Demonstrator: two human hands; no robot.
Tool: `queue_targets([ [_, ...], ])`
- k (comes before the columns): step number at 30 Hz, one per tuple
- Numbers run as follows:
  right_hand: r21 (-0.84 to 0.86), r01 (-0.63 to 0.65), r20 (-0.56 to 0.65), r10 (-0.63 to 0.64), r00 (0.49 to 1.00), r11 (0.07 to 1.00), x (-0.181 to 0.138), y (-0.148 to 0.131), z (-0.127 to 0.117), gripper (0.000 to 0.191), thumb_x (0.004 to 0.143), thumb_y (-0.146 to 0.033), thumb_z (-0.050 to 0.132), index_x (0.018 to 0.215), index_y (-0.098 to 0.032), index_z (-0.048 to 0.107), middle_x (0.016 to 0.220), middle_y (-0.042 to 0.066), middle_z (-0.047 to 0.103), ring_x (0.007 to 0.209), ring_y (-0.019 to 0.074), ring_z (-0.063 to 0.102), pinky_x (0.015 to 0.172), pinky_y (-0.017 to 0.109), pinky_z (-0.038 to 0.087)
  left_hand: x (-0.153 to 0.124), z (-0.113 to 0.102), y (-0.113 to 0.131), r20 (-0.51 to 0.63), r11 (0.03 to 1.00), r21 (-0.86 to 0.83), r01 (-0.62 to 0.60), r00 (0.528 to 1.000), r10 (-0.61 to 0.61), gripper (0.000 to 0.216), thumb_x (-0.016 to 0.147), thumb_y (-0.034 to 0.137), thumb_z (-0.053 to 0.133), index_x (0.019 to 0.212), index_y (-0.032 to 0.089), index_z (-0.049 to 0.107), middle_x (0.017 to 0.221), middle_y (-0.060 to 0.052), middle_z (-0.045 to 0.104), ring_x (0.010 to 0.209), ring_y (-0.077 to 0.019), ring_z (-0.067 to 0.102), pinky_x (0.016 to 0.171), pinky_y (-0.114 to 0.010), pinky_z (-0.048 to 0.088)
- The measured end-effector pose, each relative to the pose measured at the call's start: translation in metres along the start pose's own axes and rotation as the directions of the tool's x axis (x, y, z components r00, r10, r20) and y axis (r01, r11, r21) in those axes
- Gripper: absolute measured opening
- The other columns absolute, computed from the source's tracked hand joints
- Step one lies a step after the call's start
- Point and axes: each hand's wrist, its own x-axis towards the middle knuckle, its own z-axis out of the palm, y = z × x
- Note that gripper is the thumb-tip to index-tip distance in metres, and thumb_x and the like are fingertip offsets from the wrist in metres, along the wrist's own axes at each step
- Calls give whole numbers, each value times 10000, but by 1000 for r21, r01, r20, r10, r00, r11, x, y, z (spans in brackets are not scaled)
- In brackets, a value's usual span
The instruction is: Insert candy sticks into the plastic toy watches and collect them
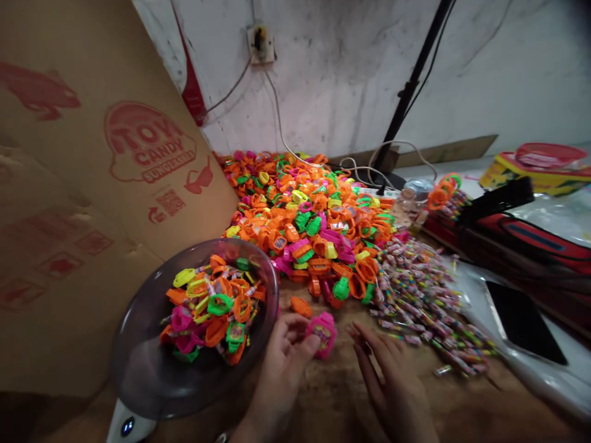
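My left hand [281, 357] pinches a pink toy watch [322, 333] between thumb and fingers, just right of a dark bowl [148, 375] filled with several coloured toy watches. My right hand [392, 375] lies low on the brown table with fingers stretched out, its tips close to the pink watch and beside a spread of small wrapped candy rolls [425, 301]. One orange watch piece [301, 306] lies loose just beyond my left fingers. A big heap of orange, green, pink and yellow toy watches [305, 221] covers the table behind.
A cardboard box printed "TOY CANDY" [92, 184] stands along the left. A black phone [524, 320] lies at the right on clear plastic, with a red and black bag [517, 234] behind it. A black stand pole [410, 86] and cables rise by the white wall.
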Motion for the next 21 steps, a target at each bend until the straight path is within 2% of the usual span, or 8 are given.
queue_targets([
  [3, 95, -124, -83, 132, 988, 988, 4, -11, -4, 390, 932, -259, 515, 1320, -221, 516, 951, 70, 686, 786, 184, 674, 692, 301, 567, -4, 0, 8, 43, 967, -239, 90, 996, -82, 502, 770, 390, 743, 1186, 243, 503, 1101, -66, 659, 902, -195, 668, 777, -325, 527],
  [5, 216, -221, -88, 244, 966, 951, 6, -18, -8, 463, 918, -251, 544, 1373, -218, 463, 927, 58, 668, 735, 156, 676, 656, 255, 570, -6, -3, 12, 114, 920, -350, 174, 983, -142, 526, 779, 387, 732, 1229, 253, 494, 1166, -76, 644, 877, -203, 688, 764, -338, 544],
  [7, 351, -278, -56, 316, 947, 894, 9, -26, -14, 438, 894, -247, 590, 1327, -235, 519, 925, 49, 664, 754, 146, 683, 650, 222, 573, -8, -6, 14, 165, 880, -413, 234, 970, -180, 495, 773, 409, 735, 1192, 230, 543, 1194, -86, 639, 878, -212, 697, 761, -330, 555],
  [10, 520, -330, 80, 340, 937, 788, 18, -41, -25, 286, 854, -260, 650, 1139, -264, 671, 986, 51, 694, 848, 163, 696, 699, 221, 587, -11, -8, 16, 147, 879, -418, 230, 972, -185, 438, 760, 409, 758, 1112, 202, 601, 1145, -83, 664, 867, -198, 699, 735, -281, 556],
  [14, 637, -445, 278, 350, 894, 629, 29, -59, -35, 231, 857, -313, 649, 1077, -284, 714, 1045, 44, 724, 929, 186, 700, 773, 259, 597, -15, -8, 13, 67, 935, -327, 136, 990, -120, 409, 822, 515, 656, 1054, 181, 613, 919, -59, 694, 714, -165, 680, 606, -243, 531],
  [16, 654, -459, 329, 319, 888, 602, 31, -66, -38, 240, 871, -307, 628, 1096, -286, 711, 1059, 43, 730, 935, 193, 704, 795, 276, 598, -18, -10, 12, 17, 979, -201, 44, 999, -41, 425, 863, 569, 565, 1022, 179, 620, 829, -46, 683, 657, -140, 647, 548, -210, 489],
  [18, 636, -435, 324, 291, 900, 637, 30, -74, -38, 248, 884, -295, 604, 1108, -288, 710, 1061, 44, 731, 928, 201, 707, 796, 286, 602, -20, -13, 13, -27, 999, -4, -46, 999, 46, 436, 887, 583, 510, 987, 177, 633, 803, -44, 679, 662, -130, 622, 574, -204, 479],
  [21, 570, -371, 254, 272, 928, 733, 30, -83, -35, 256, 889, -277, 592, 1115, -300, 710, 1077, 42, 723, 973, 218, 694, 802, 293, 603, -22, -22, 17, -45, 953, 264, -147, 985, 164, 469, 899, 598, 465, 976, 178, 659, 793, -49, 683, 691, -145, 610, 677, -238, 501],
])
